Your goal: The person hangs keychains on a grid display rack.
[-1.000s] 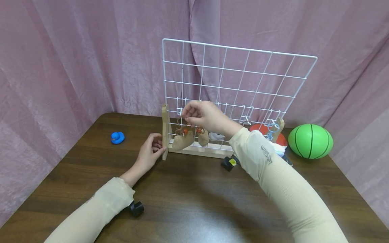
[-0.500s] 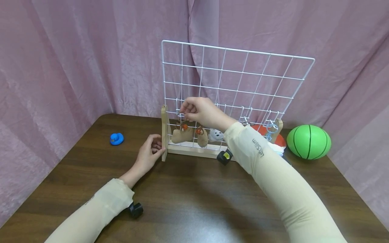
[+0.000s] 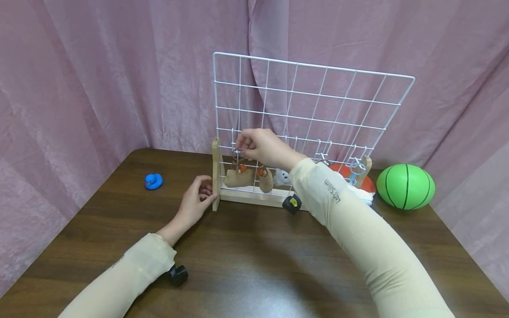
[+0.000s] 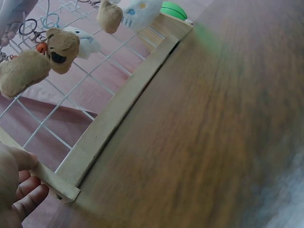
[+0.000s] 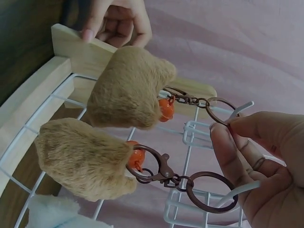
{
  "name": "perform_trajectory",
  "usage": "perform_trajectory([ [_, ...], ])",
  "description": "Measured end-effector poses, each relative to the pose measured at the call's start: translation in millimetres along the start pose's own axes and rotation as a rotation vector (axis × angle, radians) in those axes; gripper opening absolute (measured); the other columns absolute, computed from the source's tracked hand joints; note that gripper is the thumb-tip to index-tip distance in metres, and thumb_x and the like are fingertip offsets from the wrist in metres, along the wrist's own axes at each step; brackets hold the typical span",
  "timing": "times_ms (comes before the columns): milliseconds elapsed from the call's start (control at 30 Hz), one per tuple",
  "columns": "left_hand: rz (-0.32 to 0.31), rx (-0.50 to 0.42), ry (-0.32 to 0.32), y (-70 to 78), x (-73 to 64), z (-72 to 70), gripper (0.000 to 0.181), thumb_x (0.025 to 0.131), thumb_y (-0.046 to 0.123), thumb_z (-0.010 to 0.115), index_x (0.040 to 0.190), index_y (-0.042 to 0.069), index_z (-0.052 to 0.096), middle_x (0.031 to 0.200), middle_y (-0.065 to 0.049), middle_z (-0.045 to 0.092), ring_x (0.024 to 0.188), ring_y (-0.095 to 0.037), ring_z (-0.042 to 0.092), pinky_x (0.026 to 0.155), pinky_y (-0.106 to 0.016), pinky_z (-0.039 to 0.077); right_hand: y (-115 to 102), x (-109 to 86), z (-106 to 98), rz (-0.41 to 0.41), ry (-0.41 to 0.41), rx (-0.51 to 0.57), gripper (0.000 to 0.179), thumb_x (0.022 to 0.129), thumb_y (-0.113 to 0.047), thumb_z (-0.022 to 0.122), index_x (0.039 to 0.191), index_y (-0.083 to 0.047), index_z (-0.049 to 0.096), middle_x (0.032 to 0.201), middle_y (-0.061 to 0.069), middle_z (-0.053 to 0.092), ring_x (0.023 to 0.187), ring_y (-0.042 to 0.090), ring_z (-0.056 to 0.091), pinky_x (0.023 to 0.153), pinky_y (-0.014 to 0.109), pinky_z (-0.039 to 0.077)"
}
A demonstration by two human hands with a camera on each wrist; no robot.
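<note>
My right hand [image 3: 266,145] pinches the metal ring of a brown plush keychain [image 5: 128,90] between thumb and fingertips. In the right wrist view, the tip of a white hook [image 5: 244,107] shows through that ring. An orange bell [image 5: 166,109] hangs by the plush. Beside it, a second brown plush keychain [image 5: 80,159] hangs by its ring from another hook. My left hand [image 3: 195,198] grips the left wooden upright [image 3: 216,172] of the stand, thumb on its near side. A white wire grid [image 3: 314,92] leans back in this stand.
Further right on the grid hang a white plush [image 3: 282,176] and a blue ring [image 3: 357,168]. A green ball [image 3: 405,186] sits at the right, a blue rubber duck [image 3: 153,181] at the left. An orange-red object [image 3: 338,169] shows behind the grid.
My right hand has shifted slightly left with the keychain, whose ring has come up to the hook. The plush has swung from tilted to nearly level. My left hand stays on the upright.
</note>
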State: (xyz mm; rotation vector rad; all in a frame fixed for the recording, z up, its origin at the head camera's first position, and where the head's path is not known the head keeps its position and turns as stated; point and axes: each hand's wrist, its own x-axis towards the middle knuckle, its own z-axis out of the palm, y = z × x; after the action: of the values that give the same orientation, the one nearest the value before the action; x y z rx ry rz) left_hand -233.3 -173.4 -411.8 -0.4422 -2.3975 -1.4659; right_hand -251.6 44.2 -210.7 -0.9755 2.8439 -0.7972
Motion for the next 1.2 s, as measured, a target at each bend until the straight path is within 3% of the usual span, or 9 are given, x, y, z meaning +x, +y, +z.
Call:
perform_trajectory([
  [567,0.001,-0.01,-0.003,1.0,0.3,0.2,0.044,0.087,-0.002,0.066,0.126,0.0,0.045,0.101,-0.021,0.059,0.09,-0.028,0.06,0.072,-0.013,0.051,1,2.8,2,-0.016,0.019,-0.066,0.019,0.088,-0.001,0.062,0.106,-0.006,0.063,0.096,0.008,0.068,0.09,0.018,0.063,0.085,0.024,0.053],
  [1200,-0.004,-0.007,0.009,-3.3,-1.2,-3.4,0.046,0.085,-0.004,0.068,0.125,-0.001,0.045,0.1,-0.02,0.059,0.087,-0.023,0.059,0.07,-0.013,0.051,-4,-8.9,-4,-0.045,0.069,-0.015,0.02,0.089,-0.002,0.062,0.109,-0.004,0.063,0.102,0.01,0.068,0.093,0.018,0.063,0.088,0.025,0.052],
])
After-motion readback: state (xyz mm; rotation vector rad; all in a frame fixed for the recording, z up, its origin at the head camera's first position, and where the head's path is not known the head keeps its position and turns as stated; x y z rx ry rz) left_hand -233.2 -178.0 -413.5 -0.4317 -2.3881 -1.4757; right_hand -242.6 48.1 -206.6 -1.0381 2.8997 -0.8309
